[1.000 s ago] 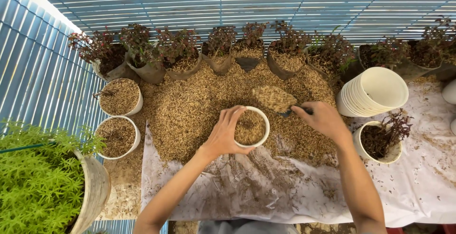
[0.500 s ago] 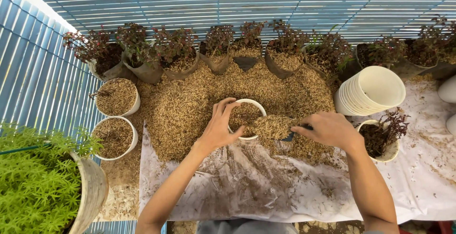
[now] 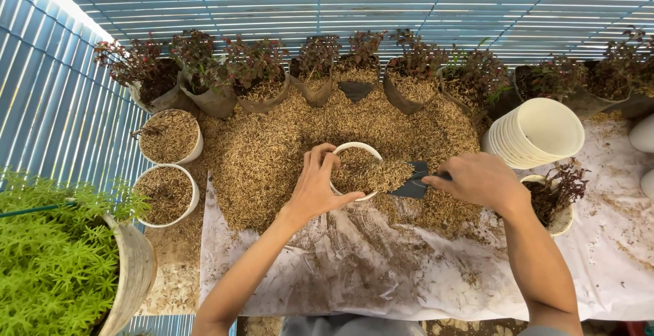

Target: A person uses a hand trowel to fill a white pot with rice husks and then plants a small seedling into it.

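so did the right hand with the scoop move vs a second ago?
Yes. The right hand came down toward the person, away from the row of plants, and now tips the dark scoop at the white pot.

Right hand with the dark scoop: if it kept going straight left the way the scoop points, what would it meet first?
Most likely the white pot held by the left hand. The right hand points its scoop, heaped with husk, at the pot's right rim, already touching or nearly so; depth is unclear from above.
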